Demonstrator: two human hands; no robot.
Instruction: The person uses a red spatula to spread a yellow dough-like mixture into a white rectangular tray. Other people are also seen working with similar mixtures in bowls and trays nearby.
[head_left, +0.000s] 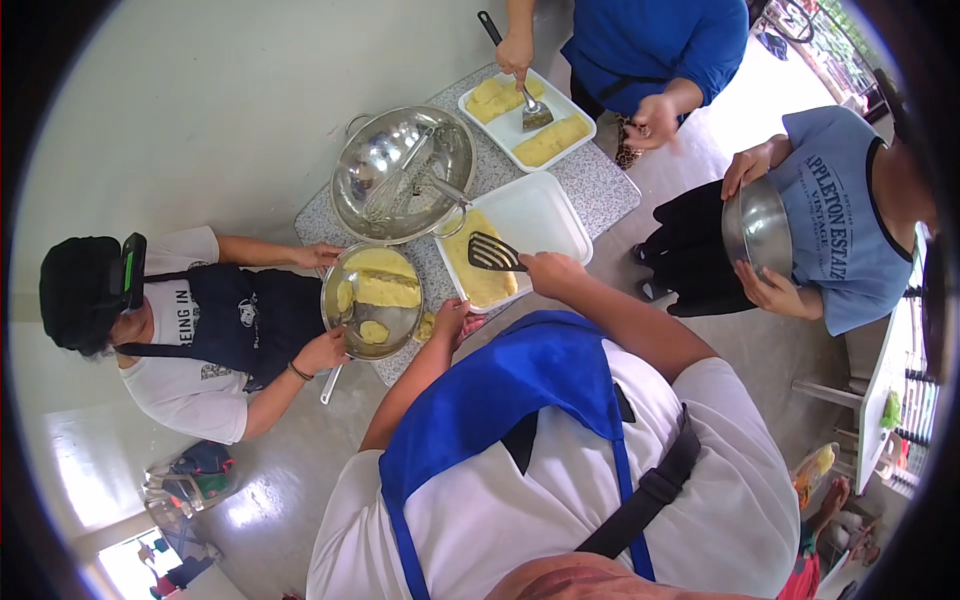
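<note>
In my right hand (555, 276) is a slotted turner (493, 252), its dark blade over the yellow dough-like slab (476, 270) at the left of a white tray (540, 202). The tray's right part shows bare plastic. My left hand (454, 321) grips the near left corner of this tray. Next to that hand a small yellow lump (425, 328) lies on the speckled table (397, 367). Left of the tray is a steel pan (375, 311) with yellow slabs and pieces in it, held by a co-worker's hands.
A large steel bowl (405, 172) with a wire whisk (397, 180) stands at the table's back left. Behind my tray, another person's hand works a metal turner (536, 112) in a second white tray (517, 157). At right, a person holds a steel bowl (757, 229).
</note>
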